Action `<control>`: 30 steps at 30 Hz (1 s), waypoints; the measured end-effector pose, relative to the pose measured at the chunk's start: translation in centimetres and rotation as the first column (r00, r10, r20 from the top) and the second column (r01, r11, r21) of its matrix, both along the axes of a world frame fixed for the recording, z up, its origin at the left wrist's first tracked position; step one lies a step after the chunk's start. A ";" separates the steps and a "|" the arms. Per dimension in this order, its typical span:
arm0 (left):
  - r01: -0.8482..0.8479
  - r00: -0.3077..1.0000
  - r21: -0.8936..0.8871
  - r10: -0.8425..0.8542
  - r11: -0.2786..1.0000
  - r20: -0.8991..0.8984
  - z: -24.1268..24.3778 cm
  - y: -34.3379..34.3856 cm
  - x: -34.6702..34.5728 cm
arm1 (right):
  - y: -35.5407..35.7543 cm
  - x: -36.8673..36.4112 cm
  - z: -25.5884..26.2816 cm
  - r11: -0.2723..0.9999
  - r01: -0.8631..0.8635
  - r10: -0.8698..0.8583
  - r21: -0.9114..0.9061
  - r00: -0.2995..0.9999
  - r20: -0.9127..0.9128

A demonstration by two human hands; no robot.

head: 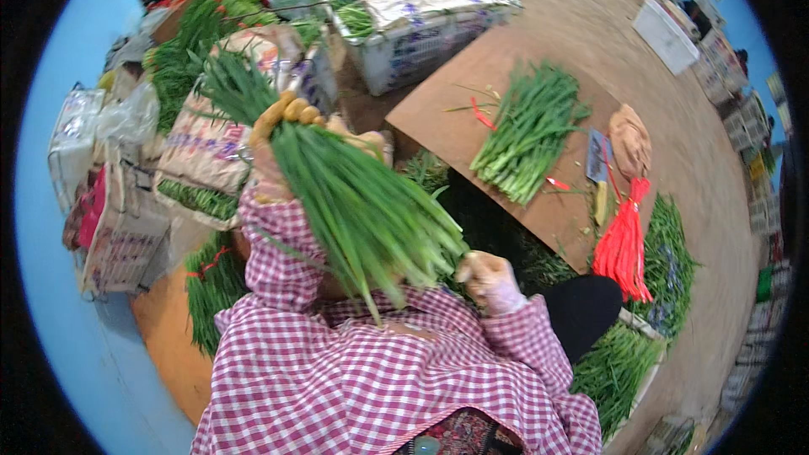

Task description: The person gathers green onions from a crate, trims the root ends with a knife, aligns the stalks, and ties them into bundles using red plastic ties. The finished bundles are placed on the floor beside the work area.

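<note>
My left hand, in a yellowish glove, grips a thick bunch of long green chives or scallions around its middle. Leaf tips stick out past the glove to the upper left. The paler stalk ends fan toward my right hand. That hand has curled fingers touching the stalk ends; whether a stalk is pinched there is unclear. Beyond the bunch stands a brown board with a second pile of green stalks on it. A cleaver with a yellow handle lies beside that pile.
Red ties hang off the board's right edge below a tan bag. White crates of greens stand ahead and a sack-covered crate to the left. A tied bundle rests at my left; more greens are at my right.
</note>
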State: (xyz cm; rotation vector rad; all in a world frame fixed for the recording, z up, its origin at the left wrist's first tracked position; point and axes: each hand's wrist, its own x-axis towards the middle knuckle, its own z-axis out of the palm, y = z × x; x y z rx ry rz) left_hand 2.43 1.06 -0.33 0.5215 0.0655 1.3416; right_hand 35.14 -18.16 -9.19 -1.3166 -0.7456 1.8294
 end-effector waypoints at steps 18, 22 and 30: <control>0.139 0.726 0.244 0.068 0.960 -0.684 10.8 -0.9 20.6 | 11.3 3.6 13.5 0.480 -0.150 -0.342 0.864 0.875 0.342; 0.206 0.721 0.813 0.477 0.545 -0.502 7.8 -0.1 23.6 | 10.6 1.9 11.3 0.645 0.278 -0.274 0.712 0.954 -0.123; 0.529 0.593 0.291 -0.102 0.797 -0.799 11.1 -4.0 31.7 | 6.2 5.0 7.4 0.585 0.686 -0.468 0.434 0.722 -0.509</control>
